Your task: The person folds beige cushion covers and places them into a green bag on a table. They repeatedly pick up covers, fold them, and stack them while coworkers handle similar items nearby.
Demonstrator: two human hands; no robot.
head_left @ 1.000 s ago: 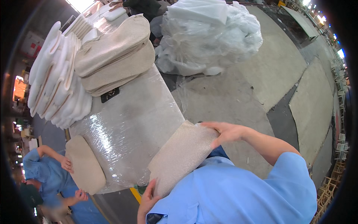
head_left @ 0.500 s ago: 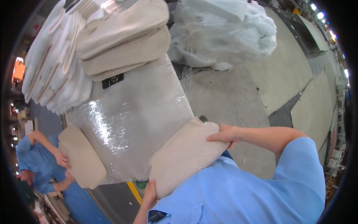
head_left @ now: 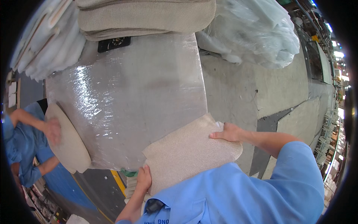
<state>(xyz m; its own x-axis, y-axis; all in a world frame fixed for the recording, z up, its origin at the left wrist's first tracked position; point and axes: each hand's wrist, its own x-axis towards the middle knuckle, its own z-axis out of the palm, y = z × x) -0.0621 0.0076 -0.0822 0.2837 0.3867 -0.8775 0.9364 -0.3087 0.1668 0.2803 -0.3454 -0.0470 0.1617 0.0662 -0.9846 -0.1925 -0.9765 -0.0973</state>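
Floor (head_left: pixel 227 89): grey, right of worktop; pale sheets (head_left: pixel 298 119) laid over it.
Worktop (head_left: pixel 149 86): wrapped in clear plastic, shiny glare on left half.
Plastic bundle (head_left: pixel 253 33): whitish, bulky, beyond worktop's far right corner, cut off by top edge.
Co-worker (head_left: pixel 28 128): blue clothes, at left end of worktop.
Beige stack (head_left: pixel 149 18): flat rounded pieces piled at far end of worktop, top cut off.
White padding (head_left: pixel 48 41): thick folded layers, left of beige stack.
Beige cushion (head_left: pixel 194 153): between both hands, in front of blue shirt (head_left: pixel 238 186), upper left part overlapping worktop's near right corner in view; bit of white at corner by right hand.
Second cushion (head_left: pixel 71 142): beige, by co-worker, whose hand over it is blurred, contact unclear.
Right hand (head_left: pixel 228 133): clamped on cushion's far right edge, thumb on top.
Left hand (head_left: pixel 144 180): clamped on cushion's left edge, grip partly hidden.
Black piece (head_left: pixel 113 44): flat, just beside beige stack.
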